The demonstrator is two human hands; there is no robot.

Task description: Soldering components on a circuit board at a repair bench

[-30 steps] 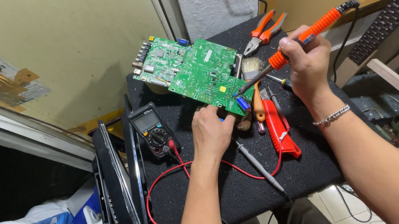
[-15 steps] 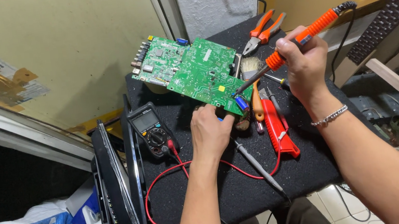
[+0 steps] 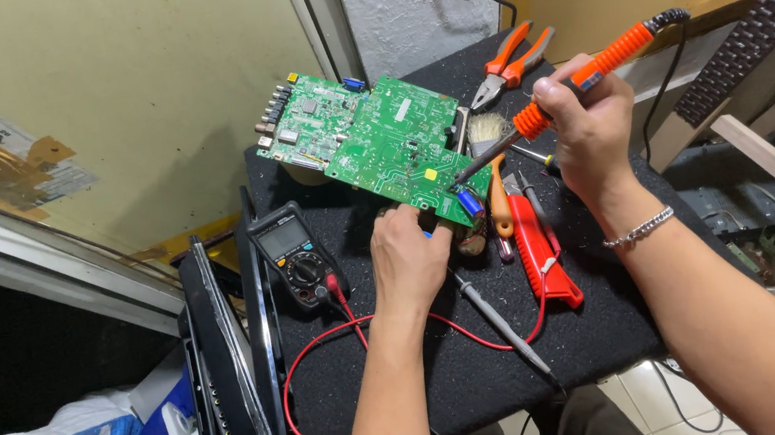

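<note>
On black mat — green circuit board point(image 3: 377, 143), tilted, left hand point(image 3: 411, 260) gripping its edge — right hand point(image 3: 586, 119) clamps orange soldering iron point(image 3: 572, 91).

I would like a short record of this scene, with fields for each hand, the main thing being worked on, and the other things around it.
left hand: left hand grips the near edge of the circuit board
right hand: right hand holds the soldering iron, tip at the board's near right part
main thing: green circuit board, tilted up from the black mat
left of hand: multimeter with a red lead
behind board: orange pliers
right of board: red tool, orange screwdriver
near edge: grey probe
</note>
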